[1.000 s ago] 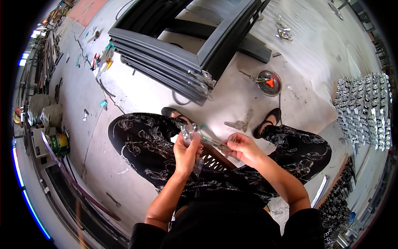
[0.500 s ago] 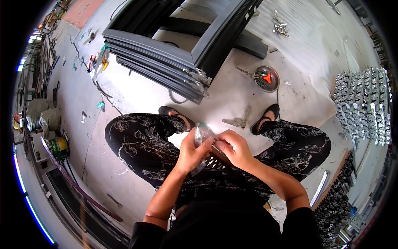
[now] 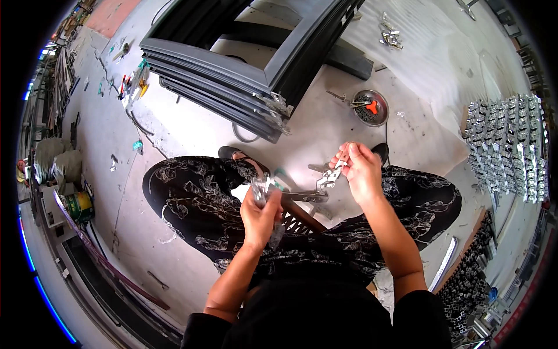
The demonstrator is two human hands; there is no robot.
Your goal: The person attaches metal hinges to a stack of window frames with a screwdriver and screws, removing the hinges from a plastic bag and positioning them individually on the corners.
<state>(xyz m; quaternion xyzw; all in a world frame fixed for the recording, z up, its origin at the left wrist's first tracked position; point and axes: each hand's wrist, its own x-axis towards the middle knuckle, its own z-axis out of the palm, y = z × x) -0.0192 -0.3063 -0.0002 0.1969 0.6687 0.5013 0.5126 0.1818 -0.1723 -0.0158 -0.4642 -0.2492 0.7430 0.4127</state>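
Centrally, two hands (image 3: 260, 216) (image 3: 363, 174), one metal linkage (image 3: 330, 177) between, one bowl (image 3: 383, 110) beyond

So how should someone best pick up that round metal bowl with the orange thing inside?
Grip the metal bowl by its lower-right rim, probably coming from the right: that curved edge looks bare, while metal pieces lie at the left rim.

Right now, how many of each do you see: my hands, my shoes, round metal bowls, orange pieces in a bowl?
Hands: 2 (left hand, right hand)
Shoes: 2
Round metal bowl: 1
Orange piece in the bowl: 1
Total: 6
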